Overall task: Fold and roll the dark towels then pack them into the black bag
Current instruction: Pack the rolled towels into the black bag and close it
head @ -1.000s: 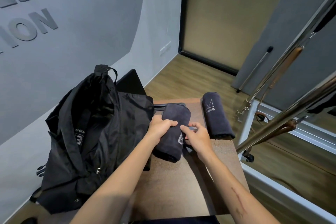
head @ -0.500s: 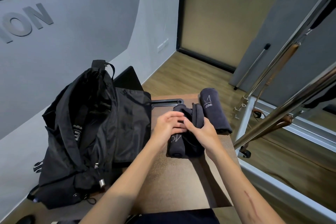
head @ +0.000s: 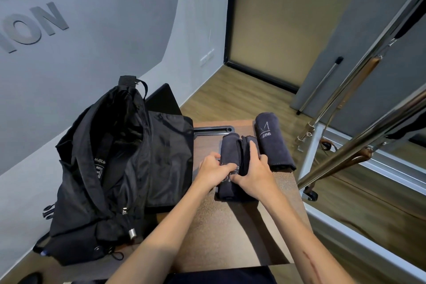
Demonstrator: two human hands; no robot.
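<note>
A dark towel (head: 230,147) lies lengthwise on the brown table (head: 230,233), partly rolled into a thick fold. My left hand (head: 211,172) grips its left side with fingers curled over the roll. My right hand (head: 255,172) holds its right side, fingers tucked into the fold. A second dark towel (head: 273,143), rolled and showing a pale logo, lies just to the right, apart from my hands. The black bag (head: 119,168) sits open on the table's left, its mouth facing up.
A black slotted handle (head: 212,128) lies at the table's far edge. Chrome poles (head: 359,145) of a metal frame slant close along the right. A grey wall with raised letters stands behind the bag. Wooden floor stretches beyond the table.
The towel under my hands went from a flat folded strip to a bunched roll. Both hands shifted from pressing its top to gripping its sides. The other towel and the bag stayed put.
</note>
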